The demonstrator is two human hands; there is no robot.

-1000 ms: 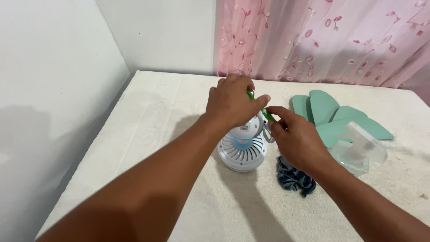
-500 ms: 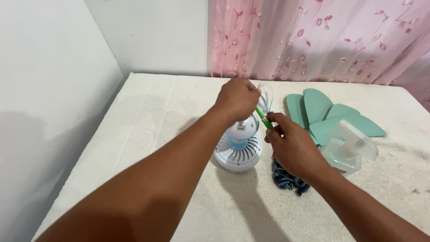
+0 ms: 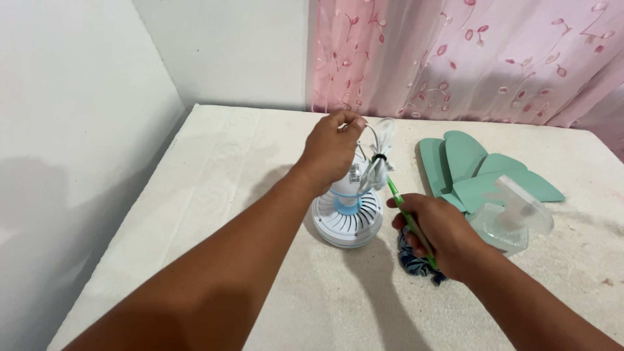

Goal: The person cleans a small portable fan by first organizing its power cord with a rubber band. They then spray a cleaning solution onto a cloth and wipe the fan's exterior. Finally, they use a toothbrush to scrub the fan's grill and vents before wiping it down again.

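A small white fan body [image 3: 346, 218] with a light blue hub and slotted grille lies on the white mattress [image 3: 214, 175]. My left hand [image 3: 331, 148] hovers over it, pinching a bundled white cable [image 3: 380, 144] tied with a dark band. My right hand [image 3: 443, 235] grips a green screwdriver [image 3: 408, 218], its tip angled up toward the cable bundle and the fan's top. Under my right hand sits a dark blue patterned cloth [image 3: 411, 259].
Teal fan blades [image 3: 474, 172] lie to the right, and a clear plastic cover [image 3: 513, 213] rests partly on them. A pink flowered curtain [image 3: 468, 58] hangs behind. White walls [image 3: 78, 97] close the left and back sides.
My left hand has lifted the white cable bundle higher above the fan. My right hand drew back toward me with the green screwdriver.
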